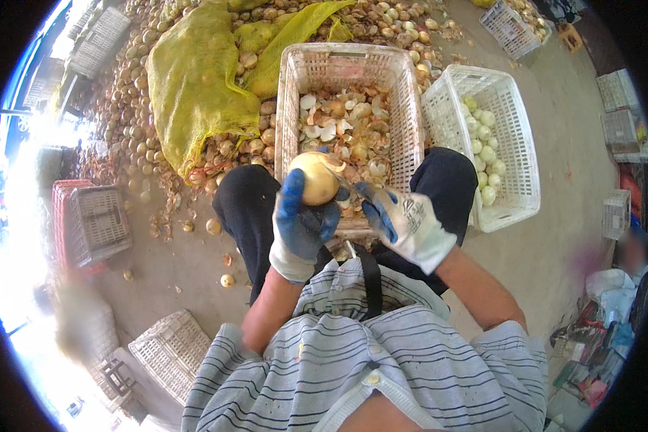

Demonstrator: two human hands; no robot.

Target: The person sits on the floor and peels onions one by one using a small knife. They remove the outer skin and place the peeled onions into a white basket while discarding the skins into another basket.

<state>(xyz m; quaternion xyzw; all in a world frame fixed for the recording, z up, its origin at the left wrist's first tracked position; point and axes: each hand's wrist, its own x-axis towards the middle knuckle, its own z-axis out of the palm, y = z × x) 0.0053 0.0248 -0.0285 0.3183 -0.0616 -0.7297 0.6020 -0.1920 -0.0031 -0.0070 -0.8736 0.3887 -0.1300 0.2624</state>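
Note:
My left hand (302, 227), in a white work glove with a blue coated palm, holds a large yellow-brown onion (312, 181). A strip of skin is lifted at the onion's upper right. My right hand (405, 218), gloved the same way, is closed just to the right of the onion. From its fingers a thin dark blade, apparently a small knife (348, 181), reaches to the onion; its handle is hidden in the glove. Both hands are over the near part of a dirty white plastic crate (283, 108) between my knees. Onion skins and trimmings (351, 121) lie in that crate.
A second white crate (510, 146) on the right holds several peeled onions (483, 140). Beyond and left is a heap of unpeeled onions (135, 102), partly under a yellow mesh sack (200, 86). Other crates (100, 221) stand around; a person (615, 286) is at the right edge.

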